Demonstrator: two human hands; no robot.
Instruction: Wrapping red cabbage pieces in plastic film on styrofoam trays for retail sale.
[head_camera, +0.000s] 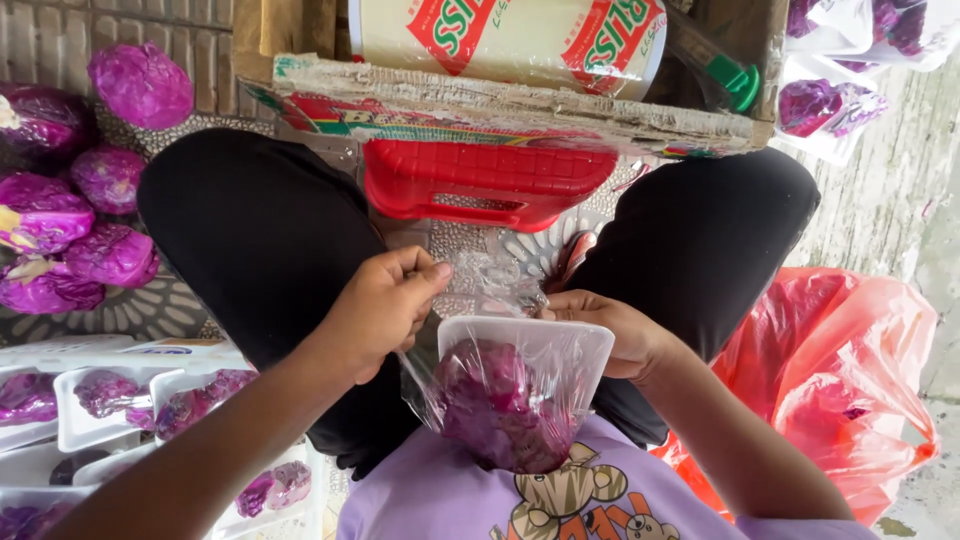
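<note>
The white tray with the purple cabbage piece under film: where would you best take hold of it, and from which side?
Probably by the bare rim of the white tray, coming in from the side, as the right hand does. The rim is stiff and flat, while the purple cabbage piece bulges under loose clear film, which the left hand pinches and which would slip or tear.

1. The two knees in black trousers (250, 230) stand close on both sides of the hands, so the room between them is small.
2. A red plastic stool (480, 180) and a cardboard box (500, 110) block the way straight ahead.
3. Purple cabbages (110, 255) lie in a heap on the left.
4. White trays (80, 430) of wrapped cabbage fill the low left corner.
5. A red plastic bag (840, 380) takes up the right side.
6. A small patch of patterned floor (480, 265) shows between the knees, just past the fingers.
</note>
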